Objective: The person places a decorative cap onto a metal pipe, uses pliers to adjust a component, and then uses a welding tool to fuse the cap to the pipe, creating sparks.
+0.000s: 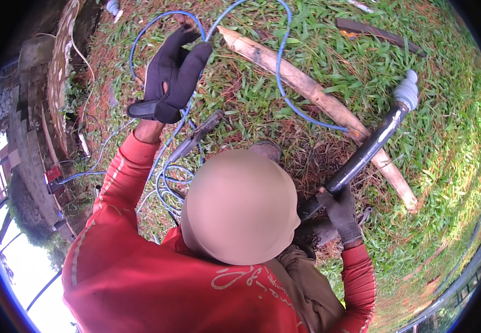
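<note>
My left hand [171, 77], in a black glove, is raised at upper centre, its fingertips on a blue cable [287, 22] that loops over the grass. My right hand [337, 213], in a grey glove, grips a black metal pole [362, 152] at lower right. The pole slants up to a grey ribbed fitting [407, 91] on its far end. A pale wooden stake [307, 94] lies diagonally across the grass, under the pole. A dark tool or bar [196, 139] lies below my left hand beside more coils of cable [168, 177].
A dark strip of wood [379, 36] lies at top right. At left are a stone or concrete edge [57, 100], stacked boards [29, 139], a white cord [88, 72] and a small red object [53, 176]. My head and red-sleeved body cover the lower centre, hiding part of the ground.
</note>
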Demonstrator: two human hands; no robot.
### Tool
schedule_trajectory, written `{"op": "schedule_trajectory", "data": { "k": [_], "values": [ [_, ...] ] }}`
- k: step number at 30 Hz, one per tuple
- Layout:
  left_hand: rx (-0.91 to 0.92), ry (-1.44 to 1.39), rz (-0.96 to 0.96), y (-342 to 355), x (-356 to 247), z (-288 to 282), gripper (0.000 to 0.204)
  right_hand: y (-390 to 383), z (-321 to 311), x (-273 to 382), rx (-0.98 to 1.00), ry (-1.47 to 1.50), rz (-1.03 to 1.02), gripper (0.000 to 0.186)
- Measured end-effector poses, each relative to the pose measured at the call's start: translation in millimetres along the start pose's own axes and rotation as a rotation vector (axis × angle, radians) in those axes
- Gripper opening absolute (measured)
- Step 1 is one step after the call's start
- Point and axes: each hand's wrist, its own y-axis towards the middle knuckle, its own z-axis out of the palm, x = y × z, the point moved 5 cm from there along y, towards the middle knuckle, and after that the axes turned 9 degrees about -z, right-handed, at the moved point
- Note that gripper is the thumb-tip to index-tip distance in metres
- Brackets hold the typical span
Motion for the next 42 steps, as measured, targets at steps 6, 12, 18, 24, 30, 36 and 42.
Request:
{"op": "schedule_trajectory", "data": {
  "k": [6,12,18,24,30,36,42],
  "values": [
    [0.104,0.444,-0.148,-93.2,146.2,-49.0,0.062,-15.5,-35.2,-11.6,-0.124,0.006,0.038,0.034],
    [0.323,0.758,-0.335,-155.1,241.8,-22.7,0.058,-15.3,-67.6,13.6,-0.213,0.180,0.077,0.026],
    [0.391,0.511,-0.517,-155.8,224.4,-43.3,0.042,-22.4,-97.3,66.4,-0.288,-0.225,-0.008,0.039],
    [0.205,-0.117,-0.365,-135.0,166.7,-73.5,0.030,-34.5,-132.9,65.4,-0.313,-0.157,-0.042,0.044],
    [0.306,-0.339,-0.261,-77.0,-44.4,-43.8,0.033,-54.8,-105.4,184.6,-0.337,-0.331,-0.390,0.047],
    [0.504,-0.298,0.034,-75.8,-231.8,41.1,0.034,-116.6,-50.9,314.6,-0.434,-0.685,-1.040,0.091],
    [0.811,-0.411,0.086,-143.6,-328.9,111.9,0.043,-115.8,-50.5,335.7,-0.449,-0.228,-1.010,0.100]
  ]
}}
